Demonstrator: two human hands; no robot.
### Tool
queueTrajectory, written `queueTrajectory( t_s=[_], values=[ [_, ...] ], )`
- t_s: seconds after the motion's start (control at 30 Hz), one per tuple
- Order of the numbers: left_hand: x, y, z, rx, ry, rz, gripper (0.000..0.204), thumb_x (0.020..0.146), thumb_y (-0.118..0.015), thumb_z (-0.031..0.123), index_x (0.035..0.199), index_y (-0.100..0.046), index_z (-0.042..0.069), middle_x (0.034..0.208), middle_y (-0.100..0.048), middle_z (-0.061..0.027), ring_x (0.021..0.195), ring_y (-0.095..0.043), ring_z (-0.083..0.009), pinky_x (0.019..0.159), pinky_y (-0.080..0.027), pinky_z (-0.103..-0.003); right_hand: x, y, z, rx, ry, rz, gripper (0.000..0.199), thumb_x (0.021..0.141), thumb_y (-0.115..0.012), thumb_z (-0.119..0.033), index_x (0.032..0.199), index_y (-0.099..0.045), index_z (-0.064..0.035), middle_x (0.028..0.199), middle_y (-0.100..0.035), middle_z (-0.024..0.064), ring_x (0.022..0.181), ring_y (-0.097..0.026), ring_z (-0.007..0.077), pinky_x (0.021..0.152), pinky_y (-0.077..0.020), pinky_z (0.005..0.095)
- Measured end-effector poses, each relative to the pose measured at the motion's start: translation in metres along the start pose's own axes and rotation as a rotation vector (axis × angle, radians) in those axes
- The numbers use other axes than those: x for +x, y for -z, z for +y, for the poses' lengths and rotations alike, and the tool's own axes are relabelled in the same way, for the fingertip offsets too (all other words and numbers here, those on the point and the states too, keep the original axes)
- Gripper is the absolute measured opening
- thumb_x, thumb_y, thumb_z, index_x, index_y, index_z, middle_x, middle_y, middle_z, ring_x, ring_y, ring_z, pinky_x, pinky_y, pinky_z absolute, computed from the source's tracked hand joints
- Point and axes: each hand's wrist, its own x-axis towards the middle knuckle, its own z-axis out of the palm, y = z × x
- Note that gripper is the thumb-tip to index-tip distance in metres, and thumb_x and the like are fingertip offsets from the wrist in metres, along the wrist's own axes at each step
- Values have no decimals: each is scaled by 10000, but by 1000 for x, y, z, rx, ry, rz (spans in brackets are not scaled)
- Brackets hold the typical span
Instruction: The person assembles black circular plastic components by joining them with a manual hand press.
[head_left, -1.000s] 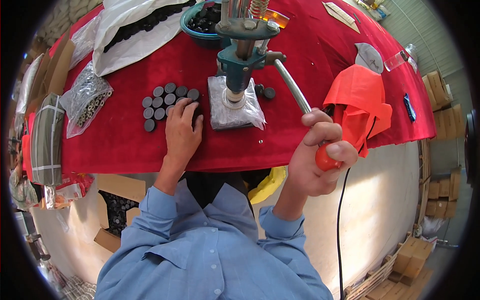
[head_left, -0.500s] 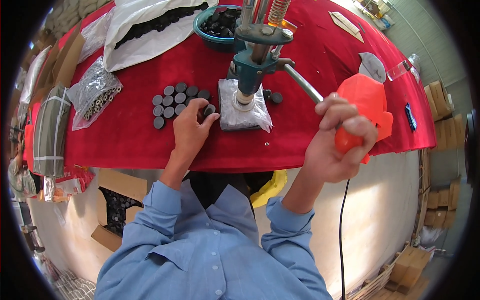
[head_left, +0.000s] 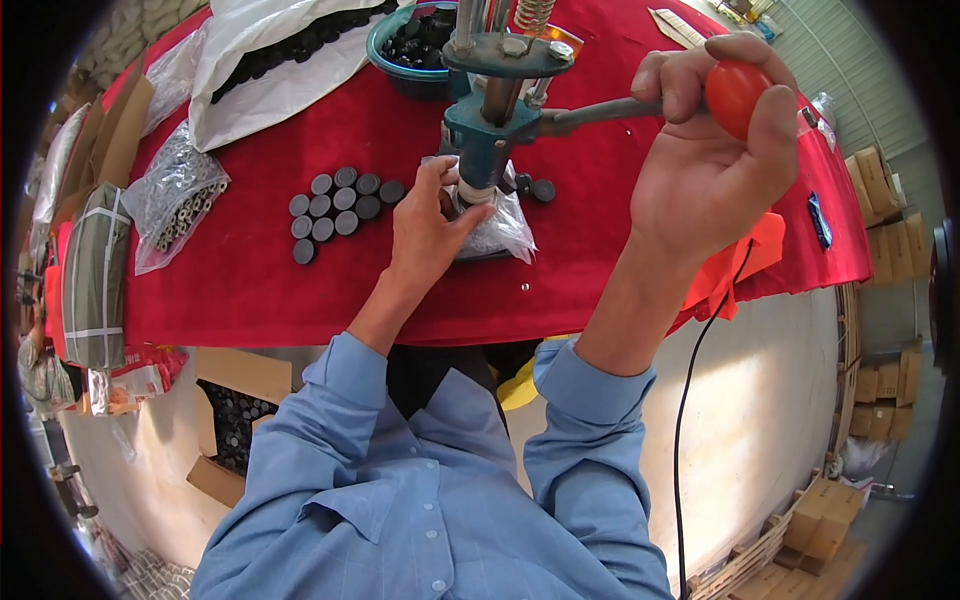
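My left hand reaches in at the foot of the green hand press, thumb and fingers curled around a dark round cap beside the white ram tip. The cap is mostly hidden by the fingers. Under the ram lies a pad wrapped in clear plastic. My right hand is raised and closed around the red knob at the end of the press's metal lever. To the left of my left hand, several black caps with grey tops lie grouped on the red cloth.
A teal basin of black parts and a white sack stand behind. At left lies a plastic bag of metal sleeves. Two black caps sit right of the press. An orange-red cloth and a black cable are at right.
My left hand has moved right with a cap, from the group to under the ram. My right hand has gone up and away, swinging the lever up. The view has shifted slightly.
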Motion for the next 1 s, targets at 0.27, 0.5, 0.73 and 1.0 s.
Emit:
queueTrajectory(
  t_s=[0.27, 0.5, 0.73, 1.0],
  values=[
    [0, 1, 2, 1, -26, 26, 660, 720, -904, 116, 1261, -533, 38, 1070, -692, -74, 680, -565, -77, 563, -473, -237, -24, 2, -5, 41, 86, -13, 450, 1035, -453, -397, 1108, -550, 36, 796, -554, 133, 624, -509, 193, 629, -491, 391],
    [2, 56, -32, 393, -233, 70, 375, 781, -806, 81, 1128, -666, 49, 1128, -683, -74, 943, -620, -242, 803, -505, -371, -67, 15, -18, -47, 107, -87, 418, 1006, -477, -462, 1110, -548, -64, 757, -570, 140, 684, -572, 258, 745, -443, 430],
    [-9, 70, -48, 631, -209, -138, 352, 790, -755, 96, 1139, -711, 76, 1101, -699, -68, 1038, -593, -266, 908, -442, -411, -135, 15, -27, -121, 36, 172, 412, 1002, -484, -506, 1086, -560, -110, 762, -586, 132, 770, -613, 302, 813, -432, 466],
    [-13, 59, -2, 201, -6, 16, 516, 716, -867, 120, 1187, -661, 68, 964, -723, -86, 807, -665, -238, 727, -533, -354, -103, 21, -23, -94, 104, -1, 436, 996, -505, -508, 1022, -557, -75, 745, -586, 121, 730, -606, 287, 812, -422, 441]
  ],
)
